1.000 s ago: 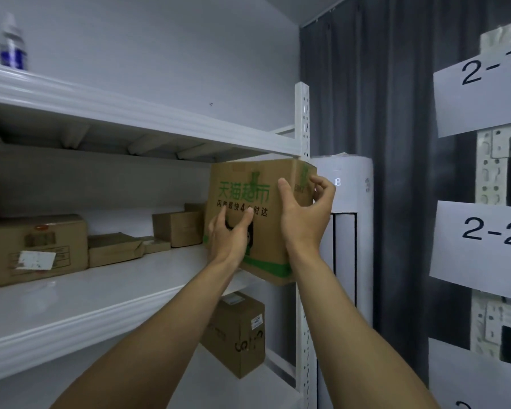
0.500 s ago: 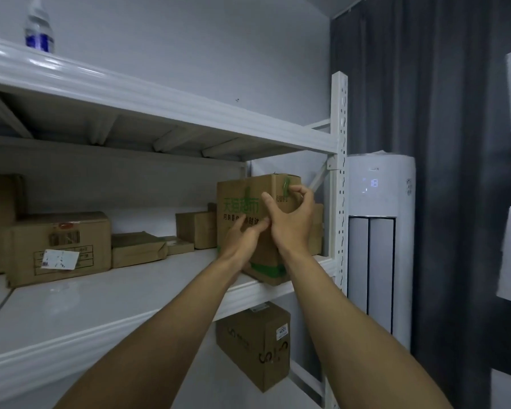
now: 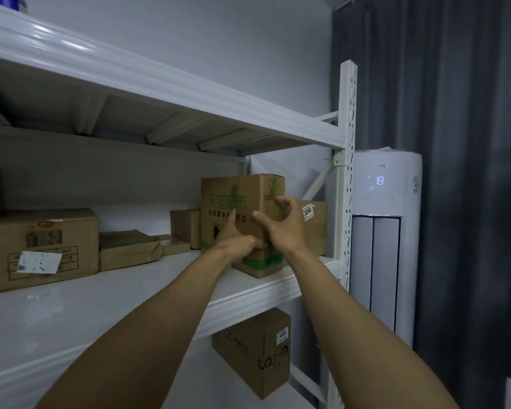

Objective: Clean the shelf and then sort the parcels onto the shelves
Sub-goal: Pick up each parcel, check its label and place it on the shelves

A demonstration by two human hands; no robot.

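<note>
Shelving comes first: a white metal rack (image 3: 347, 202) fills the left and middle of the view. On its middle shelf (image 3: 101, 305) stands the printed box (image 3: 236, 196), a brown carton with green lettering. It is turned so that one corner faces the person, with its near bottom corner at the shelf's front lip.

A dark curtain (image 3: 455, 113) hangs well to the right of the printed box. Between the two, just past the rack's post, stands a tall white air conditioner (image 3: 387, 231) with a lit display.

A large carton (image 3: 42, 243) with a torn label sits far to the left of the printed box. Below the printed box, on the next shelf down, is a brown carton (image 3: 254, 349) tagged 4001. Just to its right and a little behind is a carton (image 3: 316, 228) tagged 3090. To its left are a wrapped flat parcel (image 3: 127, 249), a small carton (image 3: 185, 228) and a thin packet (image 3: 174, 246).

The right hand (image 3: 283, 228) grips the printed box at its near corner, with the thumb on the front and curled fingers on the side face. The left hand (image 3: 236, 243) lies low on the front face with the thumb up. Its fingers are partly hidden, so I cannot tell whether they wrap the edge.

Far up and to the left of the printed box, a bottle (image 3: 6, 0) shows on the top shelf.
</note>
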